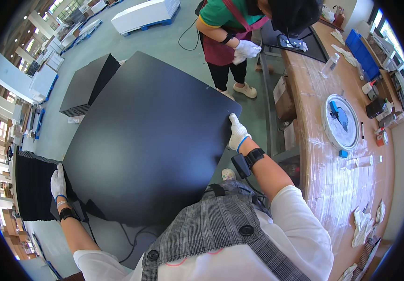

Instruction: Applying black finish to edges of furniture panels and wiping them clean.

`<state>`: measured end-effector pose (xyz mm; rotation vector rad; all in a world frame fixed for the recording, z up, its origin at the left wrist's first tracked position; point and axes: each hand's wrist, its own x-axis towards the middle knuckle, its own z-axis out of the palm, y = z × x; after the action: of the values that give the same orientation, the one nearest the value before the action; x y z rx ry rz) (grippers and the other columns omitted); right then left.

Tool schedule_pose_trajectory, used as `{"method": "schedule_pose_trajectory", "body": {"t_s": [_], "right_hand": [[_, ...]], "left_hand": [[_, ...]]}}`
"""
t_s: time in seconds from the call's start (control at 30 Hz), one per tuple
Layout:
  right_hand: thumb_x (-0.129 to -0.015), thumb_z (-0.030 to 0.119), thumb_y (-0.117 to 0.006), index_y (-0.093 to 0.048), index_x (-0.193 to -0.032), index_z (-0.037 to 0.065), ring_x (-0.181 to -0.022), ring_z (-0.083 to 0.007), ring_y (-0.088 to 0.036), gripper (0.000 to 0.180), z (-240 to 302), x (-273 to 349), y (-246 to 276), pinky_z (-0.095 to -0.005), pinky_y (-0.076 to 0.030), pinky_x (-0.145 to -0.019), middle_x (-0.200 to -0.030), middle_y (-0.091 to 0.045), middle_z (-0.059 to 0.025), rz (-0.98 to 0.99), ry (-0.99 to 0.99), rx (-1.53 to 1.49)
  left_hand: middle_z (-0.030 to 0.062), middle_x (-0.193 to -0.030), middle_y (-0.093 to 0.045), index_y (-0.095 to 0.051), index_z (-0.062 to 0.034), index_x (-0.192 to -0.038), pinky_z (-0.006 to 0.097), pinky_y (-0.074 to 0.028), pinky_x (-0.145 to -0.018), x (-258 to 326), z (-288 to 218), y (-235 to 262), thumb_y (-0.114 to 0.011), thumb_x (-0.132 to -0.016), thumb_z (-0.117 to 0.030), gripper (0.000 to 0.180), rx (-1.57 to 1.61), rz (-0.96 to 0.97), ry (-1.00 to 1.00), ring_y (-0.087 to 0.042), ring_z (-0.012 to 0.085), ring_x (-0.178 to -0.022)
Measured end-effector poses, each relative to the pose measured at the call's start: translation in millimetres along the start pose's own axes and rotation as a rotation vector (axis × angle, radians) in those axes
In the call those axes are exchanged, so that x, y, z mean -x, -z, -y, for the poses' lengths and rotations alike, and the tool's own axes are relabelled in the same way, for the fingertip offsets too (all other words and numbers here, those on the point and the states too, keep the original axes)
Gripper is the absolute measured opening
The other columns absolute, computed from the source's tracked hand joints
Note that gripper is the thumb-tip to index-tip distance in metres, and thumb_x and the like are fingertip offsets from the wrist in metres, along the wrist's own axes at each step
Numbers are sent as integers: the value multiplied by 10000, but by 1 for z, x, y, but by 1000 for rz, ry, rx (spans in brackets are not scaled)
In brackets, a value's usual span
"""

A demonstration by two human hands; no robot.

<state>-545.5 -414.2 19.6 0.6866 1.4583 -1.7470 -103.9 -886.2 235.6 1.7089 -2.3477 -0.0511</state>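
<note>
A large flat black panel [150,136] with rounded corners is held up in front of my body. My left hand [58,181], in a white knit glove, grips its left edge, fingers along the rim and partly hidden. On the opposite edge, near the far right corner, my right hand [237,133] is closed with the thumb lying on the panel's face. That hand's other fingers are hidden under the panel. Each wrist carries a black strap with a small box. Just left of my left hand stands a stack of black panels [33,187].
Another stack of dark panels [89,84] lies beyond. A co-worker [228,42] in white gloves stands at the workbench [324,154] on my right. The bench bears a round white lid [340,122], a clear bottle [330,64], a blue bin [362,52] and crumpled gloves. Cables trail on the floor.
</note>
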Motion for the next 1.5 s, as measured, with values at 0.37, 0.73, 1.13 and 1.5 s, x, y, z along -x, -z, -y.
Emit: {"method": "schedule_pose_trajectory", "body": {"t_s": [0.37,0.73,1.13,1.5], "right_hand": [[-940,521,-515,-426,-1383,-9,-1227,-303,-521,697,-35,34,-15,-429,-431,-1020,-1349,-534,-156,383,180,112],[-964,549,-466,-405,-1401,60,-1322,-335,-415,659,-132,13,-19,-573,-318,-1091,-1447,-439,-118,566,-544,93],[-981,506,-460,-458,-1339,80,-1274,-298,-473,557,-198,41,-92,-571,-340,-1086,-1379,-497,-84,549,-804,344],[-950,469,-515,-349,-1428,23,-1301,-263,-438,674,-246,123,-242,-464,-297,-1128,-1341,-521,-91,732,-508,883]], "left_hand": [[257,-983,-634,-645,6,-953,464,-441,-856,36,2,15,-376,-930,-645,705,-43,-33,42,-585,433,-965],[176,-901,-690,-703,-72,-828,446,-498,-823,109,34,3,-397,-931,-591,611,-372,47,265,-648,349,-924],[205,-721,-628,-648,-15,-665,472,-479,-721,270,149,63,-492,-909,-524,585,-482,-230,528,-624,388,-749],[200,-635,-464,-512,33,-640,430,-394,-605,252,165,199,-564,-926,-475,585,-302,-567,643,-477,315,-574]]}}
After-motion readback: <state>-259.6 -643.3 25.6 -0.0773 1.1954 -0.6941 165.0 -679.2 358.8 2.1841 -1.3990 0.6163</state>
